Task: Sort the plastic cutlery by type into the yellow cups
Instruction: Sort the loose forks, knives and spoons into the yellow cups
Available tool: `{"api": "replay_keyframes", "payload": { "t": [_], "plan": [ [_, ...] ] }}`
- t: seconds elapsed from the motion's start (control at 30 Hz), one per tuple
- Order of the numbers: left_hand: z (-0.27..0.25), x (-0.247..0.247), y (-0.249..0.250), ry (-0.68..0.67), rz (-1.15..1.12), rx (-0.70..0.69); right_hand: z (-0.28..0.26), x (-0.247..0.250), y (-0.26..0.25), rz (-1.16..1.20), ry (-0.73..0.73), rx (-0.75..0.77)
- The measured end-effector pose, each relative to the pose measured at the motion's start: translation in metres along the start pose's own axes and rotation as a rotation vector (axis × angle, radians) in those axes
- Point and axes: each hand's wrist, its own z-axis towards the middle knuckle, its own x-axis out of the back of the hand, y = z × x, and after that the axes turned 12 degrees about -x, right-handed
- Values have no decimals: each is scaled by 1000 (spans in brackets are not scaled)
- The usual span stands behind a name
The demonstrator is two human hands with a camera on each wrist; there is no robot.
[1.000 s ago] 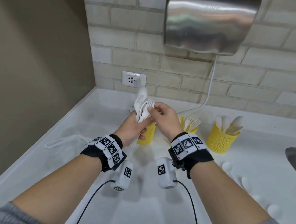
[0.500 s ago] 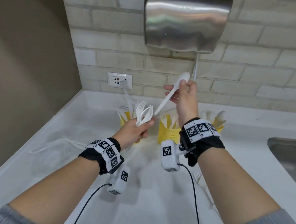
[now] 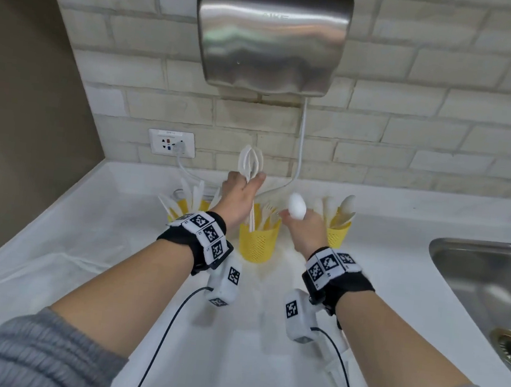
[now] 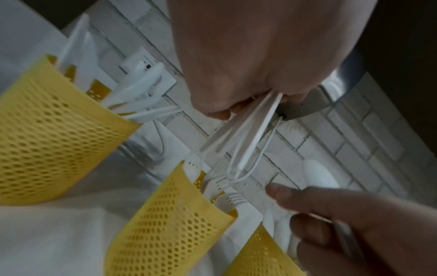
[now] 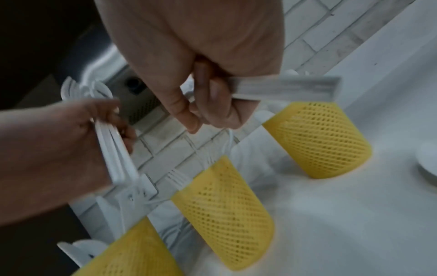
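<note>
A white spoon (image 3: 296, 209) sits pinched in the right hand (image 3: 306, 233), bowl up, just above the spoon cup (image 3: 337, 232) near the surface's back edge. The left hand (image 3: 237, 202) clamps a bundle of forks (image 3: 250, 164) above the middle cup (image 3: 258, 241); the knife cup (image 3: 183, 209) stands left.

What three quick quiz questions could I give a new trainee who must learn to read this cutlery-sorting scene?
1. True or false: the right hand holds a spoon.
2. How many yellow cups stand on the counter?
3. Which cup holds forks: A) left cup, B) middle cup, C) right cup?

Key: 1. True. 2. Three. 3. B; the left hand grips a bundle of cutlery above it.
</note>
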Motion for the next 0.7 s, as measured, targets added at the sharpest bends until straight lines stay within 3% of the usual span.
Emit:
{"api": "replay_keyframes", "payload": {
  "t": [0.1, 0.2, 0.33, 0.43, 0.6, 0.7],
  "plan": [
    [14, -12, 7, 87, 37, -29, 5, -2, 15, -97, -81, 66],
    [21, -26, -7, 92, 101, -23, 10, -3, 24, -218, -133, 69],
    [14, -43, -26, 106, 194, 29, 17, 0, 32, -204, -148, 96],
    [9, -53, -38, 117, 205, -14, 20, 2, 32, -196, -155, 126],
    [7, -55, -41, -7, 432, 23, 26, 2, 33, -218, -135, 91],
    [8, -53, -37, 15, 451, 23, 29, 0, 36, -203, -148, 92]
  ]
}}
